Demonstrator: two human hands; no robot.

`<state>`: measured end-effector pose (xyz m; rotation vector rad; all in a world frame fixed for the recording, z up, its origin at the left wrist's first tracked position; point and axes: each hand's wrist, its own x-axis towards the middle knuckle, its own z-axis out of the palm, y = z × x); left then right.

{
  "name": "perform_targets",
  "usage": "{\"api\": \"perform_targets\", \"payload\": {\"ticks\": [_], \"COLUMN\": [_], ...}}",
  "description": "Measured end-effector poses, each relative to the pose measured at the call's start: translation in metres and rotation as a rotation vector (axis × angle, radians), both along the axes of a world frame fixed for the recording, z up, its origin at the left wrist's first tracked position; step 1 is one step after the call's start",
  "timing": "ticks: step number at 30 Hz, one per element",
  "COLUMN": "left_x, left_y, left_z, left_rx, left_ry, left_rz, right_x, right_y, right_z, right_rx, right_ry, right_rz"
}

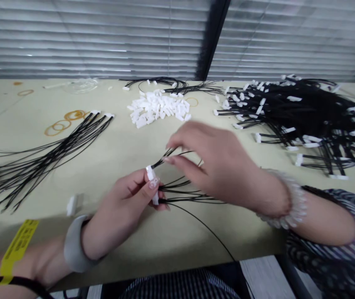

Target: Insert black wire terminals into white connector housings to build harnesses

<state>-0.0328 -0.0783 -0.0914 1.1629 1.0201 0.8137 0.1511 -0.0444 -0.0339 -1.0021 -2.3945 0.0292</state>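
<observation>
A white connector (154, 185) with several black wires (192, 198) is pinched between the thumb and fingers of my left hand (130, 203). The wires run off to the right, under my right hand (211, 162), and one long wire curves down past the table's front edge. Above and right of the connector, the thumb and forefinger of my right hand are bent toward each other around the upper wires near the connector. Their tips show a small gap, and whether they press on a wire is unclear.
Loose white connectors (158, 107) form a pile at the back middle. Black wires (59, 155) lie at left beside rubber bands (58, 126). A big heap of wired connectors (308, 108) covers the right. One white connector (71, 205) lies near my left wrist.
</observation>
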Motion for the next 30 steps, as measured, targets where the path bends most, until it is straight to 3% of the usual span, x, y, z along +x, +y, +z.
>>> {"api": "perform_targets", "payload": {"ticks": [2, 6, 8, 11, 15, 22, 27, 30], "left_x": [0.0, 0.0, 0.0, -0.001, -0.002, -0.002, -0.002, -0.001], "left_y": [0.0, 0.0, 0.0, 0.001, 0.002, 0.002, 0.002, 0.004], "left_z": [-0.003, -0.006, -0.007, -0.008, -0.009, -0.012, -0.012, -0.012], "left_rx": [-0.061, -0.087, -0.077, -0.052, -0.028, -0.087, -0.104, -0.087], "left_ry": [-0.066, -0.085, -0.058, -0.034, -0.037, -0.133, -0.17, -0.145], "left_rz": [0.066, 0.092, 0.095, 0.105, 0.106, 0.149, 0.166, 0.161], "right_x": [0.01, 0.022, 0.022, 0.018, 0.018, 0.032, 0.053, 0.068], "right_y": [-0.006, -0.018, -0.021, -0.022, -0.021, -0.01, 0.002, 0.005], "right_z": [0.007, 0.001, -0.008, -0.02, -0.025, -0.033, -0.021, -0.003], "right_rx": [0.094, -0.117, -0.134, 0.012, 0.234, 0.344, 0.373, 0.297], "right_ry": [-0.003, -0.281, -0.393, -0.463, -0.503, -0.552, -0.572, -0.334], "right_rz": [-0.061, -0.012, 0.006, -0.004, -0.129, -0.376, -0.602, -0.635]}}
